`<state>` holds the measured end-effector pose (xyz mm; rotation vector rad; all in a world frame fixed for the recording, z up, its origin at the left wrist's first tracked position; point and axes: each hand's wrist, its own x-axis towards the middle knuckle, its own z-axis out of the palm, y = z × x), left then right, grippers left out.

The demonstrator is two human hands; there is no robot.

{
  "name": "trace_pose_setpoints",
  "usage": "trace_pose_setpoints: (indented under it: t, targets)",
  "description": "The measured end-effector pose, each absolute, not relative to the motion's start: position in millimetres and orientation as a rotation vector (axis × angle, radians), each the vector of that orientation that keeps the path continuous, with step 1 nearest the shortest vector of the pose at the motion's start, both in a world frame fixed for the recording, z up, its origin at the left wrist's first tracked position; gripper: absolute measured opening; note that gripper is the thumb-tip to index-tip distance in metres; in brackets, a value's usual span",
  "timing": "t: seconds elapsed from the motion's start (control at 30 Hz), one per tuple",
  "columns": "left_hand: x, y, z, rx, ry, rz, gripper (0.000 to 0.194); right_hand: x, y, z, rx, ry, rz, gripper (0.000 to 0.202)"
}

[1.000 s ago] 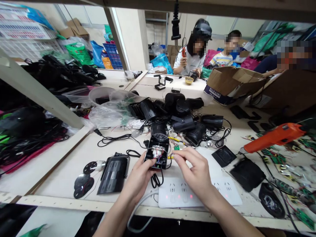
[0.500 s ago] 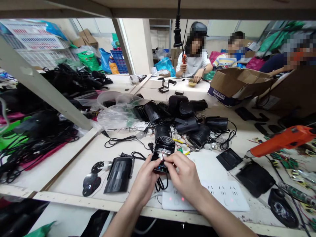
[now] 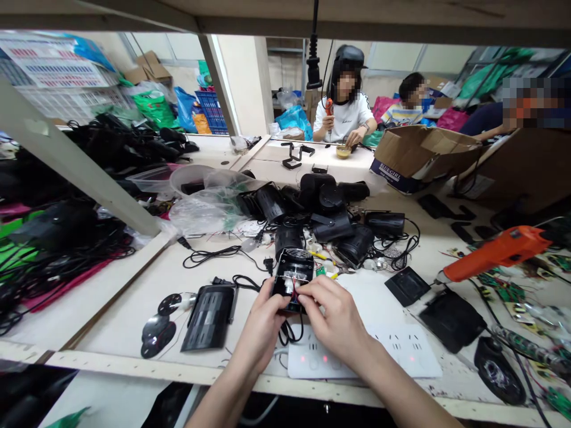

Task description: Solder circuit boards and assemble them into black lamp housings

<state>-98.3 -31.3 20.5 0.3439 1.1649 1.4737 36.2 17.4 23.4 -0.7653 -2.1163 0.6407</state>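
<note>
A black device housing (image 3: 294, 260) stands opened up at the middle of the bench, with a round slotted grille at its far end. Thin red and dark wires (image 3: 295, 288) and a pale part show inside it. My left hand (image 3: 264, 318) is closed around the housing's left side, thumb at the near end. From the right, my right hand (image 3: 332, 306) pinches at the wires with thumb and index finger; the exact tip contact is partly hidden. A black cord (image 3: 291, 334) loops below the housing. A black slotted cover (image 3: 209, 318) lies to the left.
A white power strip (image 3: 401, 351) with red lights lies under my right forearm. An orange electric screwdriver (image 3: 495, 255) rests at right beside circuit boards. Several black housings (image 3: 332, 226) are piled behind. A slanted post (image 3: 84, 148) stands left. Across the bench, a person (image 3: 345, 110) holds an orange tool.
The view has shifted slightly, moving the bench things a little left. Both hands stay at the housing; the fingers have moved slightly and more of the wires shows.
</note>
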Motion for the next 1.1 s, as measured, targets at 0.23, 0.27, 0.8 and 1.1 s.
trace_pose_setpoints:
  t: [0.23,0.27,0.8,1.1]
  targets:
    - [-94,-30,24,0.344,1.204,1.461,0.029,39,11,15,-0.735,-2.077,0.588,0.013]
    - [-93,-30,24,0.344,1.204,1.456,0.030,38,11,13,-0.724,-2.101,0.546,0.015]
    - [-100,-29,23,0.364,1.256,1.363,0.034,44,22,15,-0.638,-2.123,0.428,0.035]
    - [-101,-29,28,0.337,1.173,1.332,0.034,45,35,15,-0.552,-2.257,0.283,0.033]
